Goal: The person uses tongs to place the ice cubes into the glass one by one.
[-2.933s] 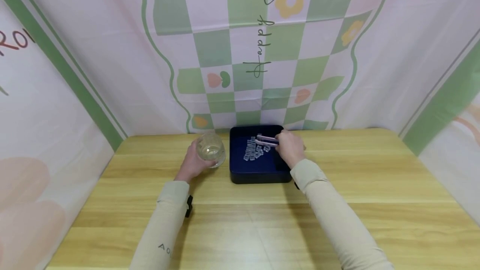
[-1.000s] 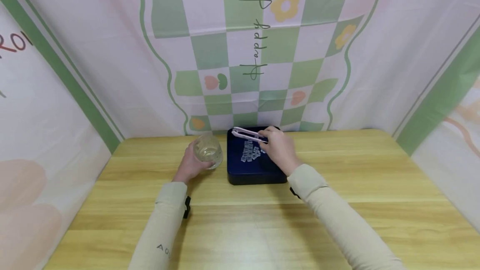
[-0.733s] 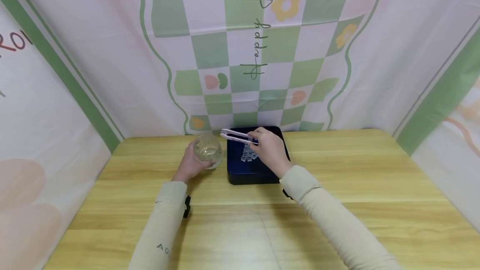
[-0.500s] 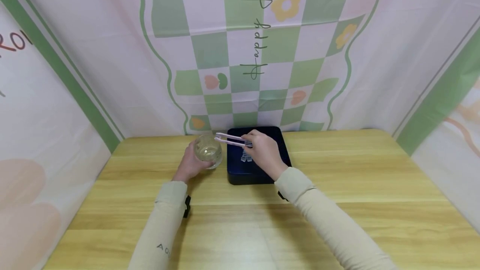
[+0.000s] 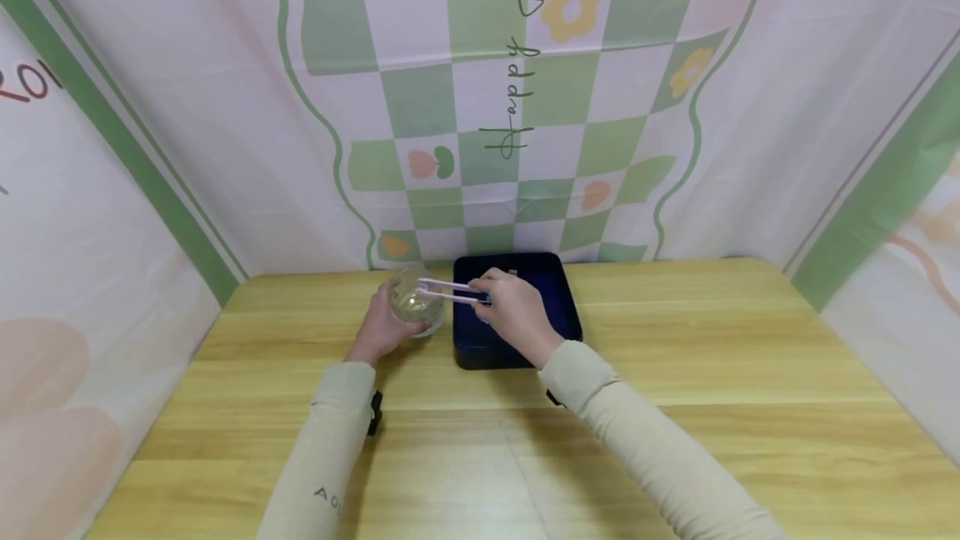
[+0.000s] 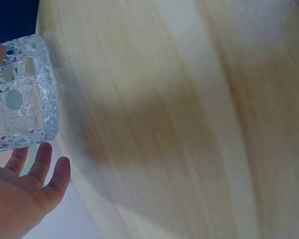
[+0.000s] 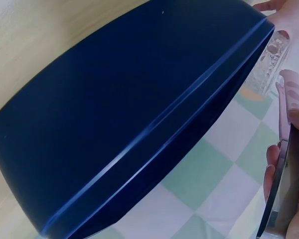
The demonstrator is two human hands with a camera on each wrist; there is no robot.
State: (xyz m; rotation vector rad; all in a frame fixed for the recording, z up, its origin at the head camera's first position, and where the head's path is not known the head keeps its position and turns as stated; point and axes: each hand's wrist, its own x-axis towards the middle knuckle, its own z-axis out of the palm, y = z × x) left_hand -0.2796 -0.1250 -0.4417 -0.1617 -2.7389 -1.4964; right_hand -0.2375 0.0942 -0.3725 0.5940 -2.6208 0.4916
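Note:
My left hand [image 5: 378, 325] grips a clear drinking glass [image 5: 411, 311] on the table, left of a dark blue tray. The left wrist view shows the cut pattern of the glass [image 6: 20, 94] between thumb and fingers. My right hand [image 5: 517, 311] holds tongs [image 5: 450, 285] with pale pink arms over the tray's left rim. Their tips reach over the mouth of the glass; whether they pinch anything is too small to tell. Inside the tray [image 5: 487, 357], one clear cube-like piece [image 5: 513, 272] shows at the back, and my right hand hides most of the others.
The wooden table [image 5: 480, 457] runs up to a printed cloth backdrop [image 5: 420, 98] right behind the tray. Cloth panels also stand on the left and right. In the right wrist view, the tray's wall [image 7: 114, 89] fills much of the frame.
My right hand has carried the tongs left from above the tray until their tips are over the glass. My left hand and the glass have stayed in place.

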